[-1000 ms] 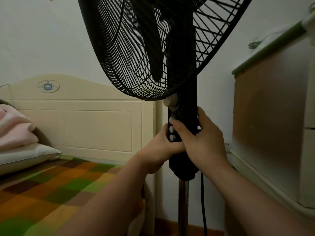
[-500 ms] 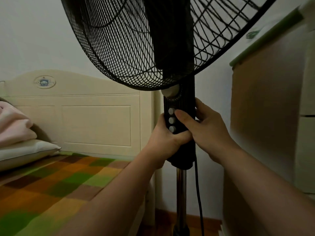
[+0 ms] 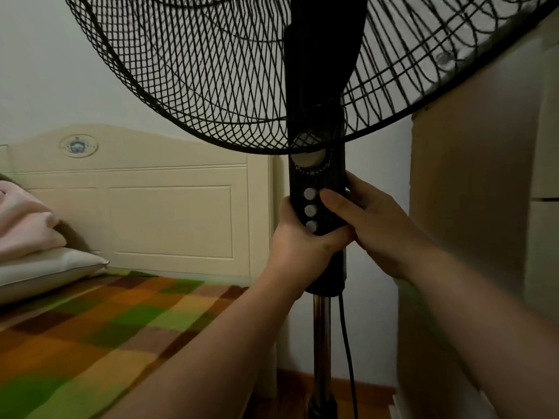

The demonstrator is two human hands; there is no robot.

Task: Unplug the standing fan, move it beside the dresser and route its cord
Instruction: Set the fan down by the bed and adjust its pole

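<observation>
Fan (image 3: 317, 86) column gripped by both hands, left (image 3: 302, 237) and right (image 3: 375, 225); keep it upright, cord (image 3: 346, 343) trailing free, beside the dresser (image 3: 472, 192).

Black standing fan (image 3: 317, 86) upright, black cord (image 3: 346, 343) hanging beside its chrome pole (image 3: 320, 343), brown-sided dresser (image 3: 469, 207) close on right

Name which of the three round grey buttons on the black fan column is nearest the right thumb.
The top grey button, under the pale dial, level with the right thumb; the others sit lower.
</observation>
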